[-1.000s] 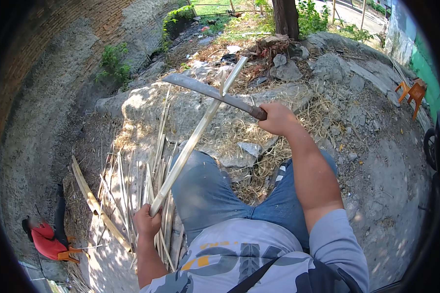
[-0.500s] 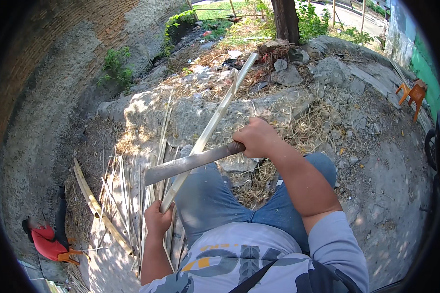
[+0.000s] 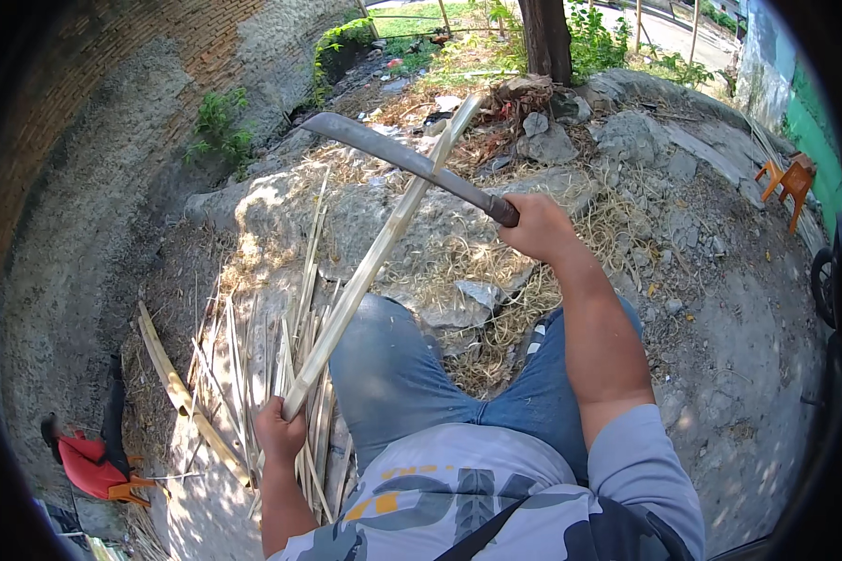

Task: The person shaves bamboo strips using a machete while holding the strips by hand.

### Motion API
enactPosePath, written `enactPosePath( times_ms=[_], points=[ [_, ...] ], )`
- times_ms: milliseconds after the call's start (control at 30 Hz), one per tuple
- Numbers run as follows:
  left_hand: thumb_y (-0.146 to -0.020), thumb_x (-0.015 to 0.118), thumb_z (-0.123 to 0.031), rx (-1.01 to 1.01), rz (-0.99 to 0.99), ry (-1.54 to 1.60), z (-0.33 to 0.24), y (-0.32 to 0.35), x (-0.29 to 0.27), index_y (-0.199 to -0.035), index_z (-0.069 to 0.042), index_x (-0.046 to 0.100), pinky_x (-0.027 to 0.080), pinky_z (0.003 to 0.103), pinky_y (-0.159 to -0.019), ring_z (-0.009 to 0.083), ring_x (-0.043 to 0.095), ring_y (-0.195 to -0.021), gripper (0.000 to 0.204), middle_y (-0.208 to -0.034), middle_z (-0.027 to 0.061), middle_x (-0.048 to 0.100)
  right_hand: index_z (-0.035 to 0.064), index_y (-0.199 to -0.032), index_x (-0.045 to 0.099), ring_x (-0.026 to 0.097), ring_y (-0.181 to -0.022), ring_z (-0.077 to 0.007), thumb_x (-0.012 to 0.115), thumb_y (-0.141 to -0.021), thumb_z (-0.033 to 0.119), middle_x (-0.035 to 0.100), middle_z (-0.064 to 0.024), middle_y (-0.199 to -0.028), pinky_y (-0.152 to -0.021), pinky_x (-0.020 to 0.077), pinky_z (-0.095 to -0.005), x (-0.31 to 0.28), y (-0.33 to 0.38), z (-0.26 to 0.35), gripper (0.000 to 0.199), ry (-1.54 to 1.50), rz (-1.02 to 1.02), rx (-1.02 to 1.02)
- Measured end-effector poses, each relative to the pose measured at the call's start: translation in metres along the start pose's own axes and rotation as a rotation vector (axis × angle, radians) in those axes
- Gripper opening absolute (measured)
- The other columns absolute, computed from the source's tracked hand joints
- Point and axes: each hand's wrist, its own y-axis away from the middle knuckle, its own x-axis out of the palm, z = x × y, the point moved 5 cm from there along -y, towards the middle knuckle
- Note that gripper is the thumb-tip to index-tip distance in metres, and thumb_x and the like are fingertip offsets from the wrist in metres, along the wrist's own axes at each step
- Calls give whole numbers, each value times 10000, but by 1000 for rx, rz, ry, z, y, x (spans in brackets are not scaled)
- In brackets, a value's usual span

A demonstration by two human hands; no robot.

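My left hand (image 3: 281, 430) is closed round the lower end of a long pale bamboo strip (image 3: 360, 285), which slants up and away to the right. In my right hand (image 3: 538, 227) is the dark handle of a machete (image 3: 374, 145). Its long grey blade points up to the left and crosses the strip near the far end; whether the edge bites into it I cannot tell. Many thin split strips (image 3: 239, 365) lie on the ground beside my left leg. A thicker split bamboo piece (image 3: 182, 397) lies farther left.
Pale shavings (image 3: 491, 346) litter the ground between my legs. Ahead are broken concrete slabs (image 3: 627, 131) and a tree trunk (image 3: 545, 42). A brick wall (image 3: 75, 84) rises on the left. At lower left a person in red (image 3: 94, 463) sits; orange chairs (image 3: 795, 187) stand far right.
The machete has moved up and away along the strip, from near my left hand to near its far end. My left hand has shifted slightly down and left with the strip.
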Motion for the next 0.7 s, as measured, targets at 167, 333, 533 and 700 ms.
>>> enactPosePath(
  times_ms=[167,333,533,700],
  points=[
    [-872,824,-282,67,66,119,-46,-3,54,-775,6,619,377,395,-504,235,470,-500,366,-589,144,547,80,-915,687,680,-787,-400,724,-741,187,669,-197,-778,-702,522,-481,32,10,34,207,-47,58,-205],
    [-803,807,-213,-3,62,-69,-16,-17,13,-738,-17,617,477,420,-550,363,601,-541,281,-627,188,611,137,-920,686,698,-840,-373,729,-762,209,711,-127,-818,-768,537,-502,23,10,34,179,348,68,-389],
    [-800,828,-214,33,97,-85,19,9,-29,-702,-15,587,438,441,-534,406,563,-558,327,-626,201,585,167,-975,719,713,-898,-359,707,-753,176,739,-120,-885,-832,555,-494,-2,0,0,223,234,22,50],
    [-807,831,-233,42,-36,-126,44,26,-16,-698,-9,582,441,451,-537,424,561,-561,352,-630,206,591,140,-944,726,701,-867,-397,714,-752,223,722,-161,-863,-770,553,-518,14,2,14,210,134,28,-52]
  ],
)
